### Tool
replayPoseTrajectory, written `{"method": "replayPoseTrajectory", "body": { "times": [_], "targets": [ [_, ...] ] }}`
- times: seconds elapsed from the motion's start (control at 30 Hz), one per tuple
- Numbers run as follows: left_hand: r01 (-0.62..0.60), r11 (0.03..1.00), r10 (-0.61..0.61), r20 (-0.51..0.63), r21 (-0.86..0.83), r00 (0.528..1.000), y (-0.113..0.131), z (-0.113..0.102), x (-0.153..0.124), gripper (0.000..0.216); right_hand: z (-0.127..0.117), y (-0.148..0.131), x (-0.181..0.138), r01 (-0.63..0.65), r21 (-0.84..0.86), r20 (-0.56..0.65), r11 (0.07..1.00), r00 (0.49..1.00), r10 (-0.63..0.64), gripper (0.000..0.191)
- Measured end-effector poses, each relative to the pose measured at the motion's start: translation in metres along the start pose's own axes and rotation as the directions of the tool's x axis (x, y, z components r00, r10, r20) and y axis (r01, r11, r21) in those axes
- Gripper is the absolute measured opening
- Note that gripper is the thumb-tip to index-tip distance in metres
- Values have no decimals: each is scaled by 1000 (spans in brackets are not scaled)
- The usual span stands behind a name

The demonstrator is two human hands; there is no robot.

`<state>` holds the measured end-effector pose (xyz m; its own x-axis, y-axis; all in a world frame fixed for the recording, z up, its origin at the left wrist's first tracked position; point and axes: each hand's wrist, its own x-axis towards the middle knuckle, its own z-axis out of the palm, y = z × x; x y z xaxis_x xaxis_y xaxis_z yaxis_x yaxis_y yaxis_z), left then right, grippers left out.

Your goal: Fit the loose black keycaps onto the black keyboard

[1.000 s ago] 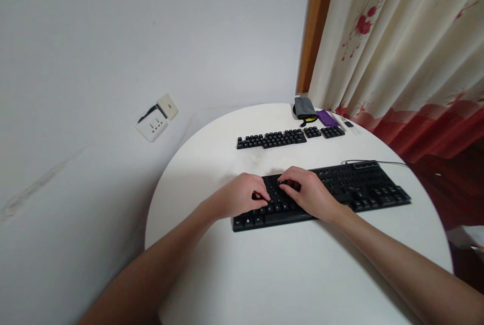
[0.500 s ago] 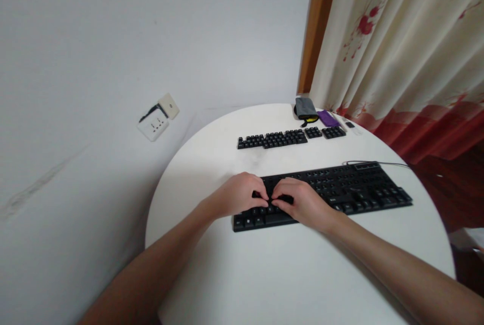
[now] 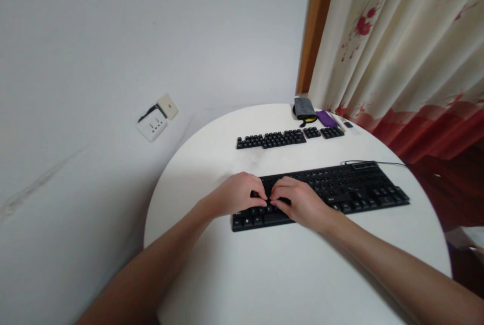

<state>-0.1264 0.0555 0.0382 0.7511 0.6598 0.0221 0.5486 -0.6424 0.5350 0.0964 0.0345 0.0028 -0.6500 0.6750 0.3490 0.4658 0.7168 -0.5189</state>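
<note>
Our left hand [image 3: 236,195] and right hand [image 3: 300,201] met at the centre of the frame, fingers curled down onto the left part of the black keyboard [image 3: 321,191], pinching at one key between them; whether anything was truly gripped, we could not tell. We judged a straight, even pull best here, the other fingers pressing the board flat. Rows of loose keycaps [image 3: 289,137] lay above, near the table's [image 3: 283,274] far edge.

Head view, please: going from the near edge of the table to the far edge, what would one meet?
Bare tabletop → hands, left and right, on the keyboard → row of loose keycaps → grey pouch.
</note>
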Motion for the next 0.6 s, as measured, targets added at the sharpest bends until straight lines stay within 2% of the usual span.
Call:
{"method": "replayPoseTrajectory", "body": {
  "times": [0.37, 0.6],
  "targets": [
    [21, 1000, -22, 49, 21, 999, 16, -11, -9, 23, -10, -5, -2, 20, -38, 52, 999, 998, -18, 13],
    [22, 981, -41, 94, 192, 995, 28, -15, -17, 23, -11, -6, -1, -10, -36, 80, 999, 997, 13, 13]
  ]
}}
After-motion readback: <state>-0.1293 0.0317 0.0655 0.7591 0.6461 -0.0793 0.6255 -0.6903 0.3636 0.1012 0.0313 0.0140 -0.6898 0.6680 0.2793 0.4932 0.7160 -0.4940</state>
